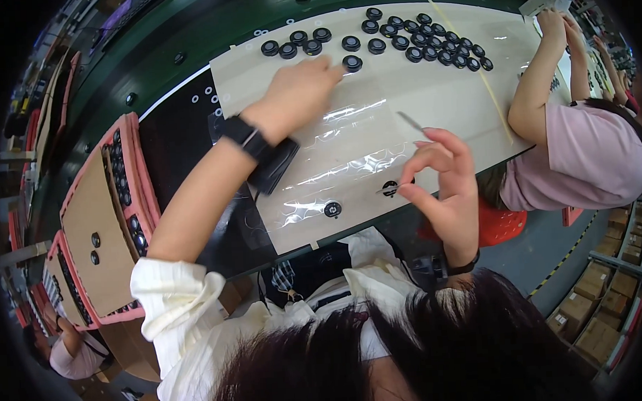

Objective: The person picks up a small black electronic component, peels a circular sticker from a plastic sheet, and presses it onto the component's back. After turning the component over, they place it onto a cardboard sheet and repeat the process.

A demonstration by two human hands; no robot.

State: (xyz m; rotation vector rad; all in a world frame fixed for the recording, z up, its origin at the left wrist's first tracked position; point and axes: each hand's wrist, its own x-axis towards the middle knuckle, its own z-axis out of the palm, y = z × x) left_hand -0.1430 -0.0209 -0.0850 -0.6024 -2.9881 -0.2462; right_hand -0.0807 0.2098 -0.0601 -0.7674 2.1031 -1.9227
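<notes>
My left hand (298,94) is stretched over the mat, smeared by motion, its fingertips at the edge of a black round part (352,63) with a grey centre. Whether it grips that part I cannot tell. My right hand (446,184) is closed, thumb and fingers curled into a ring around a thin grey metal tool (411,121) that sticks out past the fingers. A thin pointed end (386,190) shows at the thumb, over another black round part (390,186) partly hidden by the fingers. One more black part (333,210) lies to its left, showing a patterned face.
Several black round parts (429,42) cluster at the mat's far side. Small white rings (205,98) lie left of the pale mat (258,81). Pink-edged trays (85,211) stand at left. A co-worker in pink (584,146) sits at right; boxes (593,278) fill shelving.
</notes>
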